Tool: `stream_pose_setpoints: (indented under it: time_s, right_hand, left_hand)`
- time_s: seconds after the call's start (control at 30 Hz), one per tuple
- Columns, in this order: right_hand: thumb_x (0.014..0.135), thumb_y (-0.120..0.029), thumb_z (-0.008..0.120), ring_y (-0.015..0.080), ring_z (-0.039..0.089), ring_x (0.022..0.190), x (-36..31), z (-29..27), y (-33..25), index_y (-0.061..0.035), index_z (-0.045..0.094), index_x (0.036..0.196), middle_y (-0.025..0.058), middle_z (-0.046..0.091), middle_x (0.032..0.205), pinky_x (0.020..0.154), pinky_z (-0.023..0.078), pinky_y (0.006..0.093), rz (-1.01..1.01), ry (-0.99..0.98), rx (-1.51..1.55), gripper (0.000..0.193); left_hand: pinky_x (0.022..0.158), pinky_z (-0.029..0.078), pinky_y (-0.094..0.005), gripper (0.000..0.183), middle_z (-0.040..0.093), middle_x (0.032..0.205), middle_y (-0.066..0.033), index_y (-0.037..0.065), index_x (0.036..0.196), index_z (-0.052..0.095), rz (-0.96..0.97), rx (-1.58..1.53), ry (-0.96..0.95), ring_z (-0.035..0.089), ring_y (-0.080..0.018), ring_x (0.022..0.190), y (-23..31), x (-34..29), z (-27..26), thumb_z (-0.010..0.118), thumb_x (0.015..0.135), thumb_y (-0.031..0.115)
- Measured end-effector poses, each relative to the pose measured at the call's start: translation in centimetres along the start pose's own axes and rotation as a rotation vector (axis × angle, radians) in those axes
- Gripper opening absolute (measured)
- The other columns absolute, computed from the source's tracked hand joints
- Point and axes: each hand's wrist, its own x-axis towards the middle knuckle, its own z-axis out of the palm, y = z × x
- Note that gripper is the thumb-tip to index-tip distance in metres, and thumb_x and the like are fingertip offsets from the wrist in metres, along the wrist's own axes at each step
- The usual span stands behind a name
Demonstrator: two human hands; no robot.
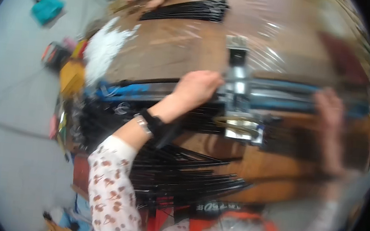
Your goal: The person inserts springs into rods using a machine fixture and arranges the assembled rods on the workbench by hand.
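Now the left grip (pixel 198 85) curls in just left of the metal fixture (pixel 240 83); whether it pinches anything is hidden. Out right, the right grip (pixel 329 109) blurs over the blue-streaked strip (pixel 285 96), spread or pinching, can't tell. The fixture sits between both, presumably for easy reach; black rods (pixel 187 180) fan nearer the body on the worktop (pixel 256 160), likely kept handy.

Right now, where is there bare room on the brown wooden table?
Two patches of the table look free: one between the far bundle of thin black rods and the left hand; another just nearer than the silver metal device, right of the nearer thin black rods. It is crowded toward the near left, where those nearer rods pile up.
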Motion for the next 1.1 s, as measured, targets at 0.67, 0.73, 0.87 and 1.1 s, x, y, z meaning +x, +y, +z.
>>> stream_pose_setpoints:
  time_s: [0.67, 0.73, 0.87, 1.1]
  right_hand:
    - [0.083, -0.011, 0.071, 0.0316, 0.054, 0.082, -1.2, 4.2, -8.5, -0.0072, 0.063, 0.106, 0.0117, 0.058, 0.085, 0.075, 0.044, 0.0436, 0.074, -0.296, 0.713, 0.024]
    - [0.082, -0.014, 0.073, 0.0355, 0.055, 0.084, -0.6, 5.2, -8.2, -0.0061, 0.063, 0.104, 0.0145, 0.060, 0.090, 0.076, 0.045, 0.0421, 0.069, -0.327, 0.696, 0.025]
    - [0.068, -0.028, 0.084, 0.0341, 0.054, 0.092, -3.5, 4.2, -10.1, -0.0062, 0.060, 0.103, 0.0122, 0.060, 0.094, 0.080, 0.044, 0.0446, 0.098, -0.437, 0.393, 0.049]
    - [0.070, -0.017, 0.077, 0.0299, 0.049, 0.077, -7.1, 4.5, -12.5, -0.0084, 0.053, 0.081, 0.0099, 0.048, 0.079, 0.067, 0.041, 0.0406, -0.230, -0.400, 0.372, 0.027]
  left_hand:
    - [0.061, 0.048, -0.0491, 0.016, 0.063, 0.075, -0.0174, 0.007, 0.083, 0.052, -0.002, 0.174, 0.043, 0.062, -0.0410, 0.073, 1.7, 0.6, 0.5, 0.060, 0.094, 0.017]
    - [0.058, 0.048, -0.0460, 0.017, 0.060, 0.072, -0.0134, 0.008, 0.081, 0.052, 0.107, 0.242, 0.134, 0.062, -0.0362, 0.069, 1.1, 0.3, 0.7, 0.061, 0.093, 0.017]
    - [0.053, 0.046, -0.0378, 0.017, 0.056, 0.070, -0.0044, 0.012, 0.083, 0.054, 0.385, 0.444, 0.286, 0.059, -0.0237, 0.061, -2.1, 0.0, 0.3, 0.064, 0.091, 0.022]
    - [0.073, 0.044, -0.0413, 0.009, 0.061, 0.085, -0.0028, 0.015, 0.092, 0.066, 0.208, 0.596, 0.328, 0.060, -0.0245, 0.085, -10.5, -3.9, -1.5, 0.065, 0.089, 0.024]
